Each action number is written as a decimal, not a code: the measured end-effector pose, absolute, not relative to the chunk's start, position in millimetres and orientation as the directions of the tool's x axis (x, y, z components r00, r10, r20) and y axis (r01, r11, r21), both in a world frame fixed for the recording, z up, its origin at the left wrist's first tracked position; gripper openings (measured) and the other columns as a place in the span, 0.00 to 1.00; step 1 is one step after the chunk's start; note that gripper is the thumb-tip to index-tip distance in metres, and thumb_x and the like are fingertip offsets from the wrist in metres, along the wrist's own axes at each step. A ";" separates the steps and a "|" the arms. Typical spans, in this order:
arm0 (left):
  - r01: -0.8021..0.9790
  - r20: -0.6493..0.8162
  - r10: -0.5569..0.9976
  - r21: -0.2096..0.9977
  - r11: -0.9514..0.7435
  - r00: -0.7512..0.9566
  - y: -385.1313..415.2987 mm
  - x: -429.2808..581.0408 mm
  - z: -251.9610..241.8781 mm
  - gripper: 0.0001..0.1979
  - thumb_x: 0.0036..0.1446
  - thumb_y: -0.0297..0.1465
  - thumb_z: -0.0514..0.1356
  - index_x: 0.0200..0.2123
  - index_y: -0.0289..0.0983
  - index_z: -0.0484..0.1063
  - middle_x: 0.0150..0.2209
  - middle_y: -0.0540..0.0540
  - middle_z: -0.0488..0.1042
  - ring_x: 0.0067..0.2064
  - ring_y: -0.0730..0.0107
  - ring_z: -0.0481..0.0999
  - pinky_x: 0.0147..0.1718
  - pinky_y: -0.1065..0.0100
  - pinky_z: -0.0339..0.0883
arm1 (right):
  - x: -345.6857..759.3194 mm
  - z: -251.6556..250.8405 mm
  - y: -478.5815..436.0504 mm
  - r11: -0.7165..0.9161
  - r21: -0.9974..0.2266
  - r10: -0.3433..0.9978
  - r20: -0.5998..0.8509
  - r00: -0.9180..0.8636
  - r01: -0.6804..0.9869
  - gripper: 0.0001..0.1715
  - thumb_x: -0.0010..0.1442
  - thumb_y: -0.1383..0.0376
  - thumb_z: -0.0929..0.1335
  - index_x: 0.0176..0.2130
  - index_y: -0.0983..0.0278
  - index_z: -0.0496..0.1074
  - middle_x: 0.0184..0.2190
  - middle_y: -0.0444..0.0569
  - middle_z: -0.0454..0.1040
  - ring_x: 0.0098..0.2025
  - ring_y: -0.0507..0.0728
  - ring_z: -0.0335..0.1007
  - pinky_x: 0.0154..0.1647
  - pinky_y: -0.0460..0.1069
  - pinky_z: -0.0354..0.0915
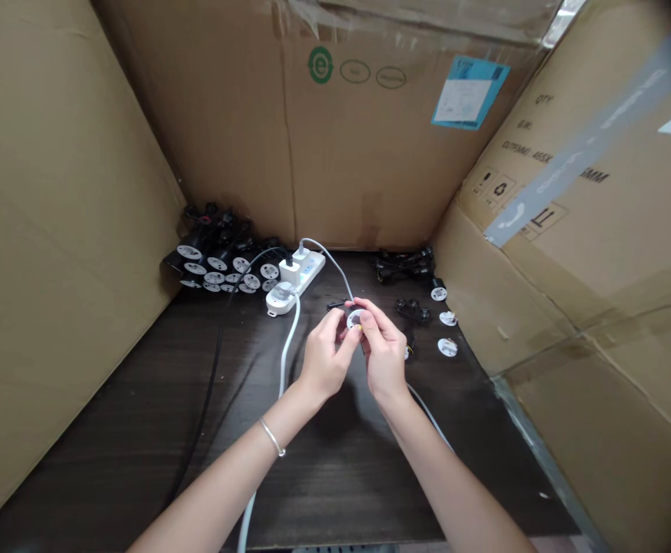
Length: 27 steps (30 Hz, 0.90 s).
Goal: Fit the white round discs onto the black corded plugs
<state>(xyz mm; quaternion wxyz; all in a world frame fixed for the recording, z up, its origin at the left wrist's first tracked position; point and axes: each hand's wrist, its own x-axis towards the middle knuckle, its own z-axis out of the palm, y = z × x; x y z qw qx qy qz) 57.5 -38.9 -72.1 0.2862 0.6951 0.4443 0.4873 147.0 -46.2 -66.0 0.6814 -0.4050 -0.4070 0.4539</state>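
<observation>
The left hand and right hand close narrowly, their fingertips pinching a round white socket disc between them. Just beyond the fingers sits a white power strip with plugs in it; farther left lies a heap of similar discs, and loose discs lie right.

Round white fitting half hidden by fingers

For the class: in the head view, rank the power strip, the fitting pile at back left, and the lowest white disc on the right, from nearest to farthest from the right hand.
From the right hand:
1. White disc, to its right on the table.
2. Power strip, back left.
3. Fitting pile, farther back left.
</observation>
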 end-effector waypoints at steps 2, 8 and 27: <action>0.331 0.434 0.889 0.825 -0.458 0.148 -38.4 56.9 -72.6 0.09 0.59 0.35 0.50 0.35 0.36 0.64 0.29 0.49 0.65 0.30 0.72 0.65 0.30 0.71 0.58 | 147.2 -65.4 -46.8 0.273 -0.917 0.944 0.197 0.264 -0.290 0.13 0.55 0.61 0.67 0.41 0.60 0.73 0.42 0.49 0.75 0.45 0.58 0.70 0.45 0.53 0.67; 0.282 0.450 0.879 0.833 -0.476 0.154 -37.5 56.8 -71.4 0.09 0.58 0.35 0.51 0.36 0.36 0.64 0.31 0.49 0.66 0.31 0.72 0.65 0.30 0.71 0.59 | 147.7 -66.2 -46.9 0.301 -0.917 0.930 0.221 0.294 -0.261 0.12 0.55 0.62 0.67 0.40 0.60 0.74 0.41 0.48 0.75 0.44 0.57 0.71 0.45 0.52 0.66; 0.150 0.358 0.920 0.912 -0.381 0.162 -37.9 59.8 -69.8 0.09 0.58 0.36 0.52 0.34 0.36 0.64 0.30 0.50 0.64 0.31 0.72 0.64 0.31 0.72 0.58 | 149.8 -65.8 -46.4 0.308 -0.917 0.928 0.229 0.294 -0.255 0.12 0.55 0.62 0.67 0.40 0.61 0.74 0.40 0.49 0.75 0.41 0.57 0.71 0.43 0.52 0.67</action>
